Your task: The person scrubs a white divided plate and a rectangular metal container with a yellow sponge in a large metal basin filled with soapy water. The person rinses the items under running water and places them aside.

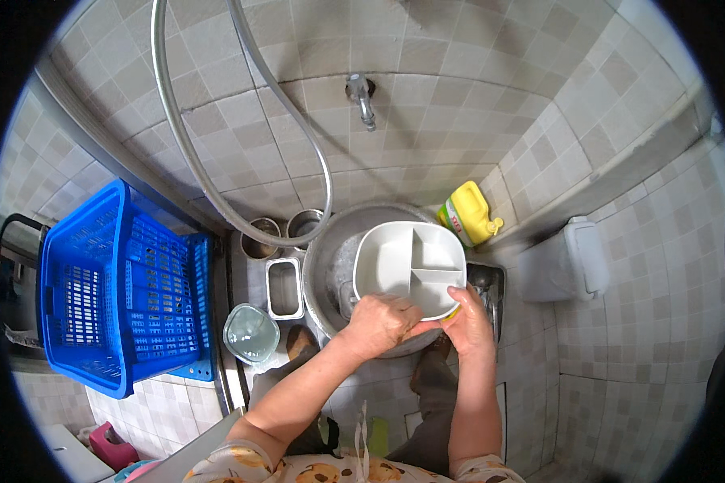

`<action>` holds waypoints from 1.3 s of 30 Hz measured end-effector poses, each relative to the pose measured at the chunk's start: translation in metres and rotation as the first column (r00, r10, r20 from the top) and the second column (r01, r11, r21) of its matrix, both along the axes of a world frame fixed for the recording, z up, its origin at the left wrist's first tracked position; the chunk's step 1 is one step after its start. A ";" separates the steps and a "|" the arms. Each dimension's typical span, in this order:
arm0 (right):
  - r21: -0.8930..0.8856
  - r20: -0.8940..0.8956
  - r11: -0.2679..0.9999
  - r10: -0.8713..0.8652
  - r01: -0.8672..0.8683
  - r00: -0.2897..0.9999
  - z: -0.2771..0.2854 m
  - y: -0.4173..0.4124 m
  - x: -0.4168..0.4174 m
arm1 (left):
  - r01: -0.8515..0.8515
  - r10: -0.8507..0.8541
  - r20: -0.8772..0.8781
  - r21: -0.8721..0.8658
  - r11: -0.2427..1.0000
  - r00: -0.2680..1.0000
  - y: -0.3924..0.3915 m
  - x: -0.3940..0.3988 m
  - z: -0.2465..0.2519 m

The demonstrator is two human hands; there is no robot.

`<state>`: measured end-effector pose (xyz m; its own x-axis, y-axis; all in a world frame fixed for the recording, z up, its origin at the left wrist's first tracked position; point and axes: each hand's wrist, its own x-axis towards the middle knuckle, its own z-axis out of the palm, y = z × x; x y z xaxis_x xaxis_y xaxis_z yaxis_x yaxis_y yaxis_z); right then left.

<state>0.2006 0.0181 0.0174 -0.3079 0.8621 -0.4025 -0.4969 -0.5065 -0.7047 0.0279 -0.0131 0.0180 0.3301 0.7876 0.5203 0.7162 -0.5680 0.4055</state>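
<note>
A white plastic divided container (382,253), with one large and two small compartments, is held tilted over a big metal basin (323,271). My right hand (471,320) grips its near right corner, thumb over the rim. Curled over the near edge is my left hand (380,326), its fingers closed around the rim; the fingertips are partly hidden. A bit of yellow material (452,314) shows between the hands under the rim, too little to identify. Suds and part of a clear object (345,299) are visible inside the basin.
Left of the basin stand a rectangular metal pan (284,288), two round metal pots and a clear container (251,334). A blue basket (124,290) stands farther left. A yellow jug (468,211) and a tray of utensils (489,296) are right. A hose (181,130) hangs near the tap (361,99).
</note>
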 end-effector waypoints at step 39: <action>0.445 0.348 0.895 -0.159 -0.013 0.924 0.002 0.000 -0.017 | 0.442 0.821 0.563 -0.715 0.541 -0.095 0.020 -0.060 0.011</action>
